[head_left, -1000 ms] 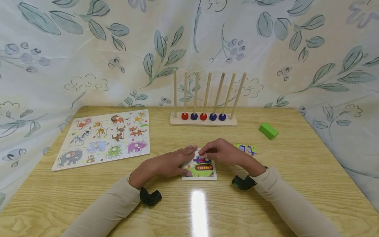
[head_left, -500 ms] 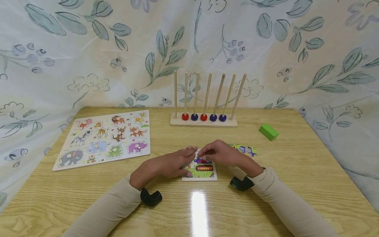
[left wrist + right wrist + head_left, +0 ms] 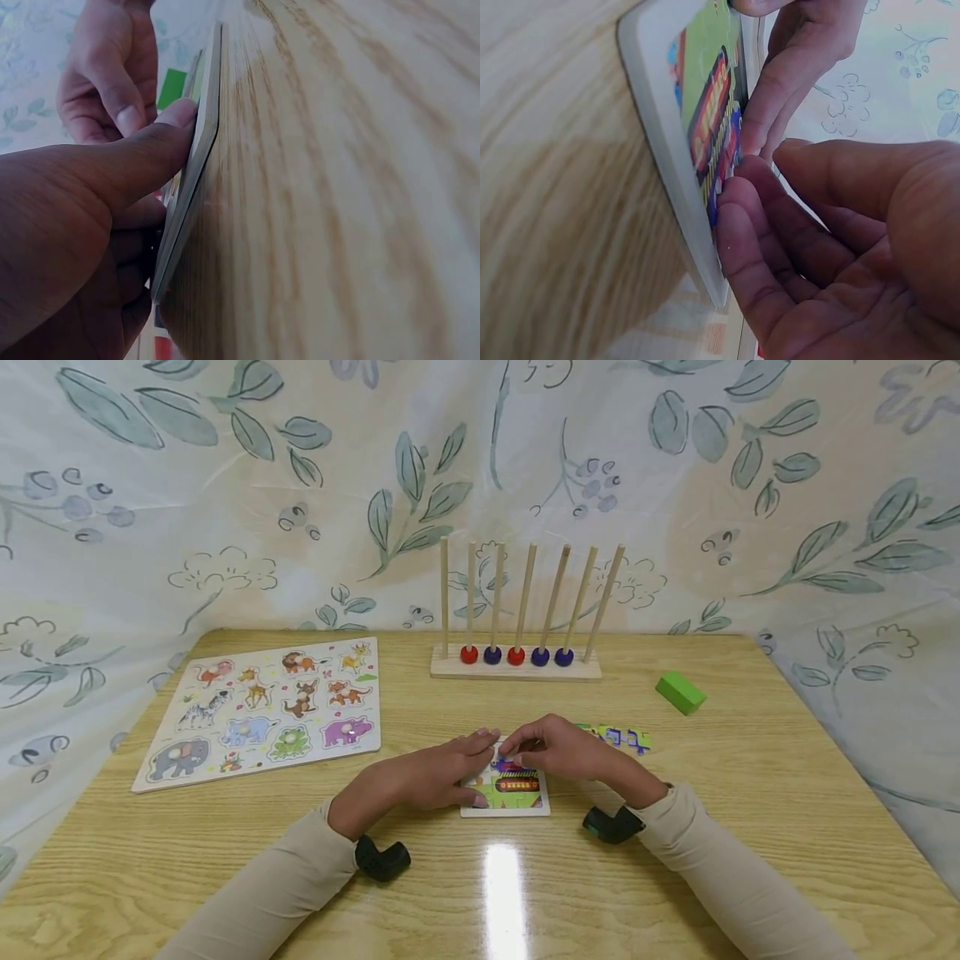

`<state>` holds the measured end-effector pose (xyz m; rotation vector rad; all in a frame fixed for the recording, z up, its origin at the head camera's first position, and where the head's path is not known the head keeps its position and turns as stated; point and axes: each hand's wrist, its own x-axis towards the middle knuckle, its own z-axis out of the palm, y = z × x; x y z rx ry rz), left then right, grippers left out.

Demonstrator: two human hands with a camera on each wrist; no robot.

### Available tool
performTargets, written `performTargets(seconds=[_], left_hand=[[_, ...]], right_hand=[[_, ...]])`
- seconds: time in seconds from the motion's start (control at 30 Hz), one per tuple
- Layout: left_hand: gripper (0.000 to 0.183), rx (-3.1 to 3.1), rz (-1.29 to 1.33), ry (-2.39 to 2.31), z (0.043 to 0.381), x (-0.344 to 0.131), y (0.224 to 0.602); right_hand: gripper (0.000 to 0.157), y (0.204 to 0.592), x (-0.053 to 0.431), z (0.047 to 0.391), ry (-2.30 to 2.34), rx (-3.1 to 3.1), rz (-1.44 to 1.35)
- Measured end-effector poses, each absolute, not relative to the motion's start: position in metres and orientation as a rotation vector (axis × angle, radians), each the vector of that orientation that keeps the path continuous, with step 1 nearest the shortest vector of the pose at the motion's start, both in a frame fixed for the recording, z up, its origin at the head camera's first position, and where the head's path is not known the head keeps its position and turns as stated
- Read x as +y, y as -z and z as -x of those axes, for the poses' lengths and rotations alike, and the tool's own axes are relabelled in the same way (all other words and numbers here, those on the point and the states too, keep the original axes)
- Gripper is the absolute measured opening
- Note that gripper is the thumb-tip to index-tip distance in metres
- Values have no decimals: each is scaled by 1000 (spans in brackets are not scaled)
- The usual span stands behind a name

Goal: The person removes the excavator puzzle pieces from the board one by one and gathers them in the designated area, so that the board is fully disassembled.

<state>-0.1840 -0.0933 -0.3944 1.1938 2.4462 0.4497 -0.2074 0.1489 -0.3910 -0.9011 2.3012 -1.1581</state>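
Note:
A small jigsaw puzzle (image 3: 517, 798) with a colourful vehicle picture lies in a pale frame. My left hand (image 3: 420, 774) rests over its left side, fingers extended across the upper left and the thumb (image 3: 154, 154) on the near edge. From the right, my right hand (image 3: 573, 750) touches the upper right part of the picture. In the right wrist view its fingertips (image 3: 735, 214) press on a blue and red part, while the thumb (image 3: 817, 169) stands off the picture. The hands hide the puzzle's upper left. Several loose puzzle pieces (image 3: 628, 739) lie beyond the right wrist.
A peg board (image 3: 255, 663) with animal pieces lies at the left. At the back stands a wooden bead stand (image 3: 517, 671) with upright rods and red and blue beads. A green block (image 3: 681, 692) sits at the right. Floral cloth (image 3: 480, 485) hangs behind the table.
My right hand has shifted slightly left over the puzzle, and more of the loose pieces shows behind it. The left hand has stayed in place.

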Motion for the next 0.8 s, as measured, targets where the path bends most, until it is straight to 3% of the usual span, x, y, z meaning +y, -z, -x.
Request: performTargets(seconds=[0.8], left_hand=[[78,2505,-1053,-608,182,-88,395]], right_hand=[[23,386,153,201,1207,2355,997]])
